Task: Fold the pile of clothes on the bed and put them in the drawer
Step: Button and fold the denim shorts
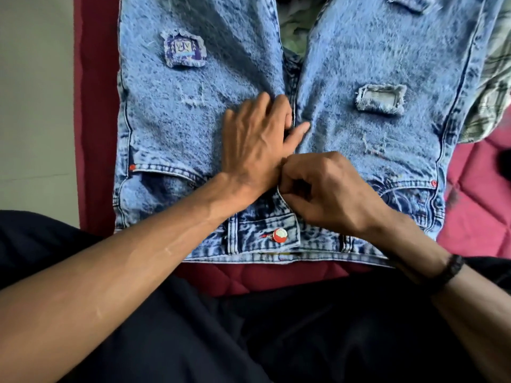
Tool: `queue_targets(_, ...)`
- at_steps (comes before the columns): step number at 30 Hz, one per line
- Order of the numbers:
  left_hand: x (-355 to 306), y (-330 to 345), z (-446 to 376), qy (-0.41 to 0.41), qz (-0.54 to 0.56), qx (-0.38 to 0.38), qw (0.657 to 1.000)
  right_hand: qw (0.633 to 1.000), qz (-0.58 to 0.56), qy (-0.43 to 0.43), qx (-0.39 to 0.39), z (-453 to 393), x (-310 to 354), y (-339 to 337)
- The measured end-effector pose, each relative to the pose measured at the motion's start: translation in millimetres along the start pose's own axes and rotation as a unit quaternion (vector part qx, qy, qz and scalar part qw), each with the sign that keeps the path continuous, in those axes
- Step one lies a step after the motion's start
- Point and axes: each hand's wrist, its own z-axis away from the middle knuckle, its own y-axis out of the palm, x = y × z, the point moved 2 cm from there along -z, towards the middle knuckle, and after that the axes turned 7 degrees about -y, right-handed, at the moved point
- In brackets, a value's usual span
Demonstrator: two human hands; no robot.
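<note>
I have one pair of acid-washed jeans point(193, 128) laid flat, front up, on the maroon quilted bed cover point(249, 277), waistband nearest me and both legs running away. The red waistband button point(279, 235) is my landmark.

I judge I am still preparing the jeans, not yet folding. My right hand point(329, 189) sits just above and right of the button, fingers curled and pinching the fly edge; whether I am closing a zip I cannot tell, since the fingers hide it. My left hand point(257, 145) lies farther above the button on the crotch seam, fingers curled against the denim with the thumb stretched out to the right, pressing the cloth flat.

The next move, as I see it, calls for letting go of the fly, then bringing one leg over the other along the centre seam above the button, keeping the side seams lined up.

Counted: one pair of jeans, one red button, three frayed patches in view — a purple patch point(184, 49) up and left of the button, a pale patch point(381, 98) up and right, and a third patch point(409, 1) cut by the top edge. One plaid garment point(495, 87) lies far right of the button, partly under the jeans' right leg. A greenish cloth point(294, 31) shows between the legs. No drawer is in view.
</note>
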Motion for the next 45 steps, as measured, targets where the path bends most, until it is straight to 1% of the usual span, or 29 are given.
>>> queue_targets(3, 1, 1, 0, -0.001, -0.001, 0.014, 1.000, 0.999, 0.009, -0.044, 0.029, -1, 2, -1)
queue_targets(4, 1, 2, 0, -0.001, 0.000, 0.013, 1.000, 0.999, 0.005, -0.039, 0.029, -2, 0, -2)
queue_targets(8, 4, 3, -3, 0.012, 0.028, -0.004, 1.000, 0.998, -0.057, 0.023, 0.005, 1, -13, -5)
queue_targets(11, 8, 3, -9, 0.012, 0.023, 0.005, 1.000, 0.998, -0.055, 0.023, 0.006, 5, -14, -4)
queue_targets(14, 9, 2, -14, 0.025, 0.046, 0.007, 0.999, 0.994, -0.068, 0.078, -0.044, 4, -20, -4)
queue_targets(16, 10, 2, -15, 0.026, 0.062, 0.005, 0.998, 0.992, -0.029, 0.101, -0.075, 3, -16, 1)
queue_targets(17, 11, 2, -15, 0.024, 0.063, 0.002, 0.998, 0.993, 0.006, 0.092, -0.078, 2, -11, 4)
queue_targets(20, 9, 2, -15, 0.024, 0.051, -0.009, 0.998, 0.996, 0.076, 0.017, -0.047, 5, 6, 7)
queue_targets(23, 11, 4, -14, 0.024, 0.020, -0.002, 1.000, 0.998, 0.053, -0.041, -0.001, 13, 13, 4)
queue_targets(25, 11, 5, -12, 0.029, 0.015, 0.003, 0.999, 0.998, 0.012, -0.051, 0.044, 22, 18, 9)
queue_targets(27, 12, 6, -12, 0.036, 0.029, -0.001, 0.999, 0.998, -0.001, -0.021, 0.056, 26, 19, 13)
queue_targets(29, 14, 5, -13, 0.034, 0.053, -0.006, 0.998, 0.999, -0.024, 0.022, 0.034, 22, 10, 11)
queue_targets(31, 14, 3, -13, 0.034, 0.080, -0.013, 0.996, 0.997, -0.053, 0.048, 0.012, 21, 4, 9)
queue_targets(33, 14, 0, -11, 0.033, 0.110, -0.023, 0.993, 0.992, -0.075, 0.086, -0.045, 25, 3, 11)
queue_targets(35, 14, -2, -10, 0.034, 0.132, -0.021, 0.990, 0.985, -0.066, 0.121, -0.102, 33, 5, 18)
queue_targets(36, 13, -5, -9, 0.036, 0.137, -0.021, 0.990, 0.983, -0.063, 0.130, -0.116, 38, 9, 21)
queue_targets(38, 13, -11, -2, 0.042, 0.134, -0.019, 0.990, 0.986, -0.051, 0.118, -0.105, 46, 19, 25)
queue_targets(41, 10, -21, 18, 0.051, 0.103, 0.005, 0.993, 0.997, 0.020, 0.055, -0.053, 56, 35, 28)
queue_targets(43, 9, -31, 42, 0.044, 0.086, 0.045, 0.994, 0.997, 0.026, 0.062, -0.024, 64, 40, 23)
queue_targets(45, 5, -34, 76, 0.040, 0.023, 0.120, 0.992, 0.996, 0.005, 0.086, 0.006, 71, 37, 8)
